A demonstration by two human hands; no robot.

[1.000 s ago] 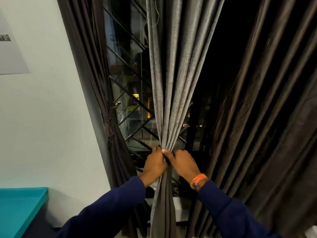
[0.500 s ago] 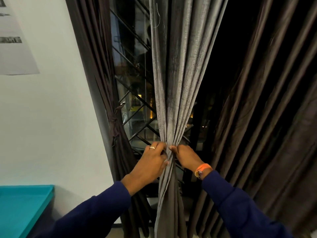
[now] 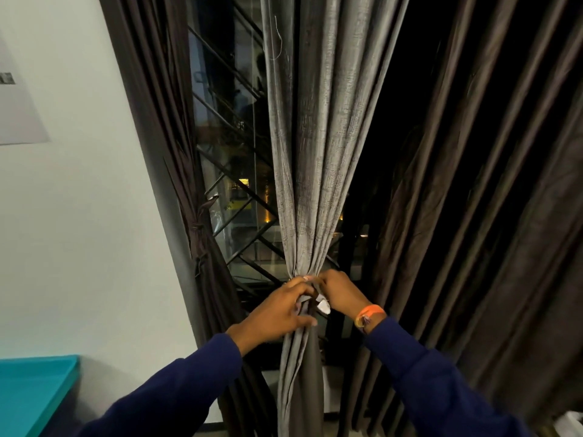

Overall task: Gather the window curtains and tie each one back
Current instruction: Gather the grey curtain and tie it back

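Observation:
A grey curtain (image 3: 312, 159) hangs in the middle of the window, bunched into a narrow waist. My left hand (image 3: 279, 310) grips that gathered waist from the left, fingers curled round the fabric. My right hand (image 3: 342, 294), with an orange wristband, pinches the same spot from the right, and a small white tag (image 3: 324, 307) shows between the hands. A dark brown curtain (image 3: 176, 152) at the left is bound with a tie (image 3: 197, 238). Another dark brown curtain (image 3: 473, 216) hangs loose at the right.
Behind the curtains is a window with a black diagonal metal grille (image 3: 233, 190), dark outside with a few lights. A white wall (image 3: 79, 216) with a paper sheet (image 3: 15, 115) is at the left. A teal surface (image 3: 28, 392) sits at the lower left.
My left hand has slid down and round the front of the grey curtain's waist. The right hand stays at the bunch, and a white tag has appeared between the hands.

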